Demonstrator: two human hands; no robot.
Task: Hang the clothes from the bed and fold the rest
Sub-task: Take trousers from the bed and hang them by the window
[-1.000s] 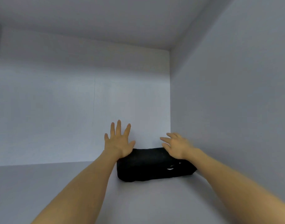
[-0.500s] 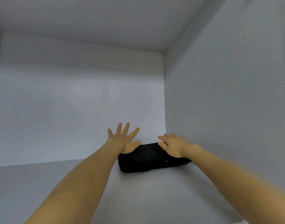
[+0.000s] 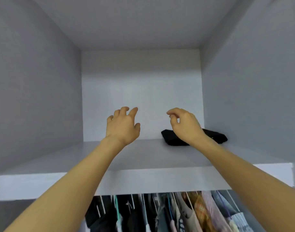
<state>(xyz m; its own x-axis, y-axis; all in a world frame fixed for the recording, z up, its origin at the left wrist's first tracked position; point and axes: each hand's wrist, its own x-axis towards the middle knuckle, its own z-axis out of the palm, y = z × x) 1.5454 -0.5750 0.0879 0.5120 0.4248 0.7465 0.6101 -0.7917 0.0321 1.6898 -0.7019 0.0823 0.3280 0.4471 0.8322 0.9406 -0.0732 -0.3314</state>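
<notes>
While we look up into the tall white wardrobe compartment, we see its pale grey walls, back panel and ceiling around everything. Its wide white shelf board crosses the picture, and both our bare forearms reach over its front edge. Under the shelf hangs a row of mixed clothes on thin hangers, dark ones on the left, checked and striped ones on the right. On the shelf, in the back right corner and close to the right wall, lies the black folded garment; our right wrist covers its middle part. Our left hand is raised above the shelf with loosely curled fingers and holds nothing. Our right hand is just above the garment, fingers bent and relaxed, thumb near the forefinger, and it also holds nothing.
</notes>
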